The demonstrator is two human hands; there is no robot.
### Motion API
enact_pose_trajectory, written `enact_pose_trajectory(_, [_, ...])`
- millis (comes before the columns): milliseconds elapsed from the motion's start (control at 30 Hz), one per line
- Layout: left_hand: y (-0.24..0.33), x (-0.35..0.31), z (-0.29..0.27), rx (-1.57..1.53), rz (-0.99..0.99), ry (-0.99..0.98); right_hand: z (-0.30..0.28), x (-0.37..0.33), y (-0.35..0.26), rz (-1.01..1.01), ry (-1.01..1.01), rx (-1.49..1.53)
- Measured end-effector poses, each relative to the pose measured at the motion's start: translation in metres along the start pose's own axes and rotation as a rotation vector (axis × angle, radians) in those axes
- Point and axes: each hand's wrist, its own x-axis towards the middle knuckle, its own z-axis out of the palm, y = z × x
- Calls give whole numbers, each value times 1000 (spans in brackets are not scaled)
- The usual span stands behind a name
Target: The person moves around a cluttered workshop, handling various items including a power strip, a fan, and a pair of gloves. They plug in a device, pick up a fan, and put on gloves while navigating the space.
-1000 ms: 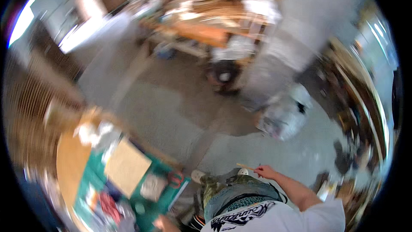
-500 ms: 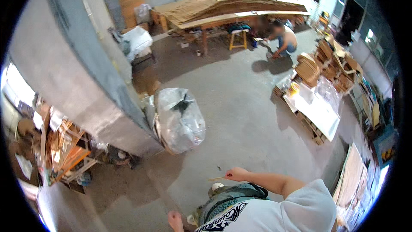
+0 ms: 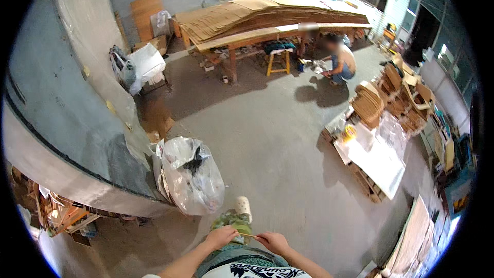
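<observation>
A thin, pale yellowish stick (image 3: pixel 247 235) spans the gap in front of my waist; its exact kind is too small to make out. At its left end my left hand (image 3: pixel 222 237) is closed, fingers pinched. My right hand (image 3: pixel 272 242) is closed around the other end. Just beyond them one foot in a cream clog (image 3: pixel 243 207) is stretched forward on the floor. A clear plastic bag (image 3: pixel 198 185) with something dark in it stands ahead and left of my hands, against the pillar.
A grey pillar (image 3: pixel 77 108) rises on the left. Ahead, a long wooden table (image 3: pixel 232 62) bears stacked brown sheets, with a yellow stool (image 3: pixel 278 64) before it. A person (image 3: pixel 341 62) squats near it. Cardboard pieces and a white board (image 3: pixel 378 167) lie on a pallet at right.
My hands have come together in front of me, and my left hand now grips the stick too. The bag and pillar sit closer, and one foot has stepped forward.
</observation>
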Motion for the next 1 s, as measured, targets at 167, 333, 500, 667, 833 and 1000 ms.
enact_pose_trajectory(167, [-26, 135, -67, -122, 226, 87, -100, 104, 24, 182, 22, -52])
enact_pose_trajectory(333, [6, 242, -181, -126, 192, 43, -218, 198, 44, 196, 107, -156])
enact_pose_trajectory(500, [-7, 331, -265, -149, 134, 34, -273, 282, 105, 230, 201, -83])
enact_pose_trajectory(667, [-30, 425, -331, -216, 87, 90, -320, 395, 150, 272, 114, 58])
enact_pose_trajectory(833, [-41, 515, -403, -285, -114, 164, -399, 556, 189, 266, 92, 108])
enact_pose_trajectory(1000, [-36, 589, -503, -318, -232, 307, -492, 723, 189, 225, 25, 317])
